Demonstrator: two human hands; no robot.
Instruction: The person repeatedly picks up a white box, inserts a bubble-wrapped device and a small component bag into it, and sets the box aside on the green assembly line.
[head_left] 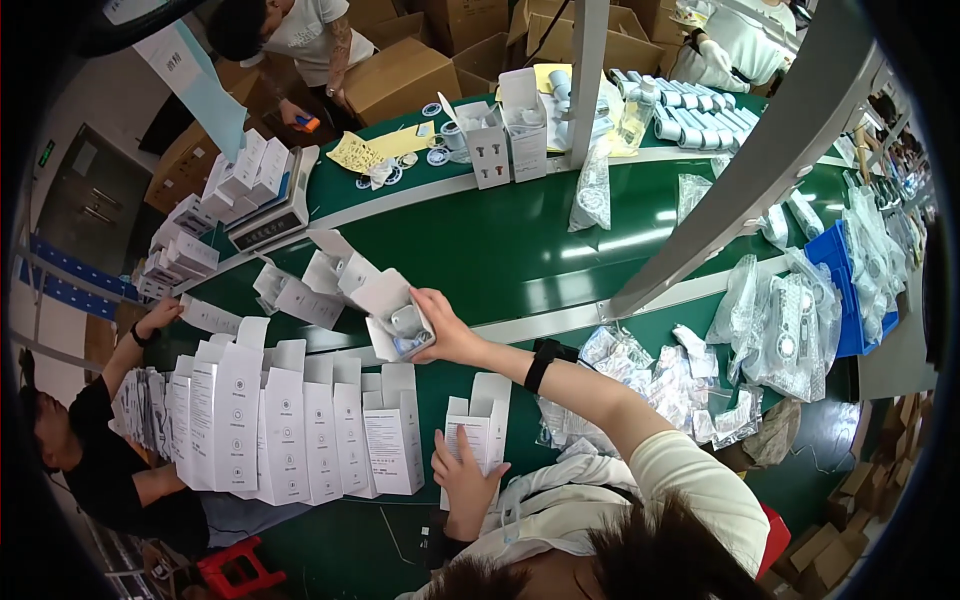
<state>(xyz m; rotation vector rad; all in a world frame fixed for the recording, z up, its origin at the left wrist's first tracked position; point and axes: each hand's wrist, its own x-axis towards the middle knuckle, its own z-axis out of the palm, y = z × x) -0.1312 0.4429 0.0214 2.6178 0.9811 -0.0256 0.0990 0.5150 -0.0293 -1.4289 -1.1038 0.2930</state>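
Observation:
My right hand (441, 328) grips an open white carton (386, 300) with its flaps up, holding it over the conveyor's near rail. Inside that carton sit a pale rounded item and something blue, too small to name. At the table's near edge my left hand (467, 482) spans the front of an upright white box (486, 432), fingers at its left side and thumb at its right. The box's top flaps stand up. To its left is a row of similar upright white boxes (318, 430) with raised flaps.
Other open cartons (308, 302) lie on the green conveyor (480, 240). Bagged parts (785, 325) and a blue bin (845, 285) are on the right, near small plastic packets (655, 375). A grey post (745, 190) crosses the belt. One co-worker (95, 450) reaches in from the left; others stand beyond.

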